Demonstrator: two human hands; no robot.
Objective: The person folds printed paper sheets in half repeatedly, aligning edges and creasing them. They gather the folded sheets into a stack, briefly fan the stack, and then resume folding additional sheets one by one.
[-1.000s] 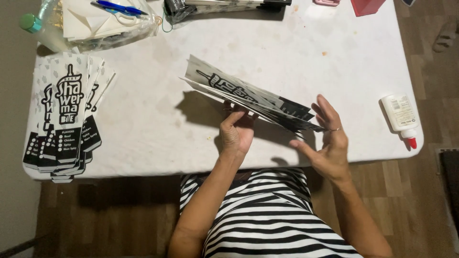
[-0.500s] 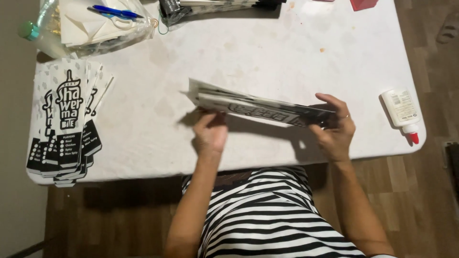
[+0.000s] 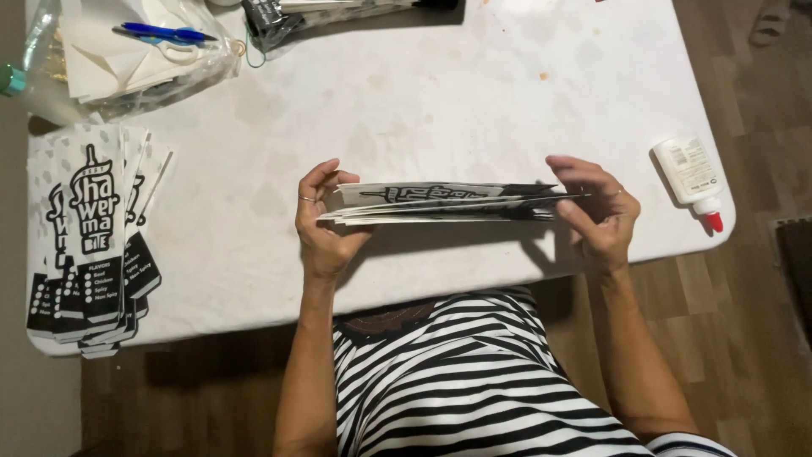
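I hold a flat stack of black-and-white printed paper sleeves point(image 3: 440, 203) edge-on above the white table point(image 3: 474, 93), level and lengthwise from left to right. My left hand point(image 3: 321, 220) grips the stack's left end, thumb under and fingers over the top. At the right end, my right hand point(image 3: 596, 211) pinches the stack between fingers and thumb. A second pile of the same printed sleeves point(image 3: 85, 245) lies fanned out at the table's left edge.
A white glue bottle with a red tip point(image 3: 692, 178) lies near the table's right edge. A clear plastic bag with papers and a blue pen point(image 3: 152, 46) sits at the back left. Another clear bag with dark contents point(image 3: 338, 13) lies at the back. Wooden floor surrounds the table.
The stack has been turned from a tilted, fanned position to level and squared. My left hand moved from under its middle to its left end; my right stayed at the right end.
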